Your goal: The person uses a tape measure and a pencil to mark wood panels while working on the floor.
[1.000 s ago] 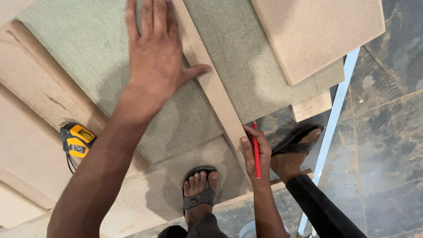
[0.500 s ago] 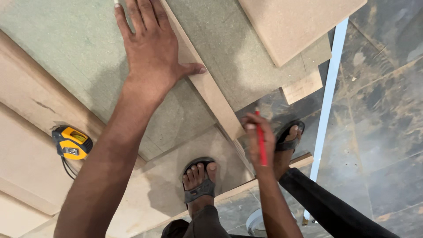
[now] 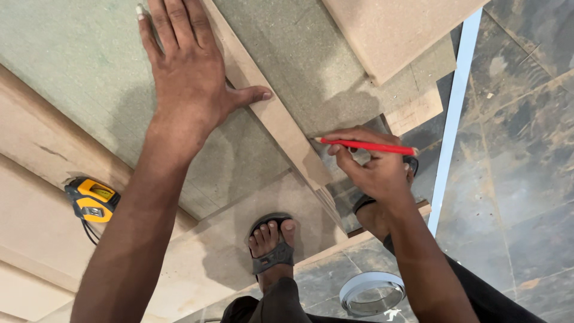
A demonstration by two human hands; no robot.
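My left hand [image 3: 188,75] lies flat, fingers spread, on a narrow pale wooden strip [image 3: 281,128] that runs diagonally across a greenish board [image 3: 89,72]. The thumb rests across the strip. My right hand [image 3: 373,167] grips a red pencil [image 3: 366,145], held level with its tip pointing left at the strip's near end, close to the edge of the grey-green board [image 3: 317,72].
A yellow and black tape measure [image 3: 92,199] lies on tan boards at the left. A tan panel [image 3: 394,30] rests on top at the upper right. My sandalled foot [image 3: 272,245] stands on a lower board. A white ring-shaped roll [image 3: 371,293] and a pale blue bar [image 3: 457,113] lie on the tiled floor.
My right hand has risen and turned the red pencil from upright to level, its tip now pointing left at the strip's end. My left hand stays pressed on the strip.
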